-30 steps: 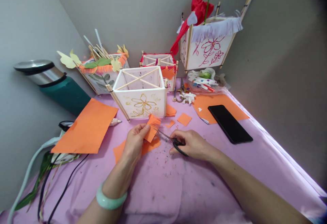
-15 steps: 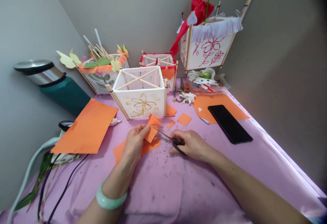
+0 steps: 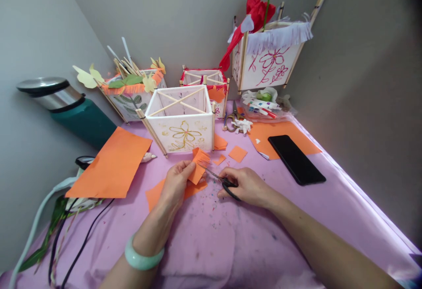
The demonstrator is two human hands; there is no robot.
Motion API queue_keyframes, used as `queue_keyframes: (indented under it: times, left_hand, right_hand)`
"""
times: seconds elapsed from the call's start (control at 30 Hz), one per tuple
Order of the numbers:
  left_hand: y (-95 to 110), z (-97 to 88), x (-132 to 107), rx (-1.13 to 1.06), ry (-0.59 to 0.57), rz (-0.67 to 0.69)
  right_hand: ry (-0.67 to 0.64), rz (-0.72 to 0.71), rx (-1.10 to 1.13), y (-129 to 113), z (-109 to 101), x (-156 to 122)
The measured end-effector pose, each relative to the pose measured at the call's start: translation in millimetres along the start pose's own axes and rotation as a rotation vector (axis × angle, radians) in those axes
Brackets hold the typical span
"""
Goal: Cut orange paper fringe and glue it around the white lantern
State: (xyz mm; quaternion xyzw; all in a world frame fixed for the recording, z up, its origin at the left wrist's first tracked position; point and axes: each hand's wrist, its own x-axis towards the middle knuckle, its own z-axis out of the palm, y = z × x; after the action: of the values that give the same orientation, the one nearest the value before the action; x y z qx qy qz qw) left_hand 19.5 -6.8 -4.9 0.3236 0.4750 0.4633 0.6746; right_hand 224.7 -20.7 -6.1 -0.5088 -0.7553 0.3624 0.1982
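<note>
My left hand [image 3: 176, 182] pinches a small orange paper strip [image 3: 198, 166] whose top edge is cut into a fringe. My right hand [image 3: 248, 185] grips black-handled scissors [image 3: 221, 180], the blades pointing left into the strip's right edge. Both hands hover just above the purple table cover [image 3: 211, 240], in front of a white paper lantern [image 3: 180, 122] with a yellow flower drawn on it. Another orange scrap [image 3: 158, 192] lies under my left hand.
A large orange sheet [image 3: 112, 163] lies at left, a black phone [image 3: 296, 159] on orange paper at right. More lanterns [image 3: 268, 58] stand at the back with markers [image 3: 262, 106] and spare scissors [image 3: 232, 119]. A steel-lidded bin [image 3: 62, 100] and cables [image 3: 66, 236] are at left.
The scissors have closed in a little on the strip's edge, and my left hand has turned the strip slightly. Everything else is unchanged.
</note>
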Motion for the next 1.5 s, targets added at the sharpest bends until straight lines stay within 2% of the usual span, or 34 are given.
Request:
queue_keyframes:
  times: [1.5]
  left_hand:
    - [-0.4,2.8,-1.6,0.024,-0.015,-0.037]
  right_hand:
    - [-0.001,0.004,-0.041,0.2,0.9,0.3]
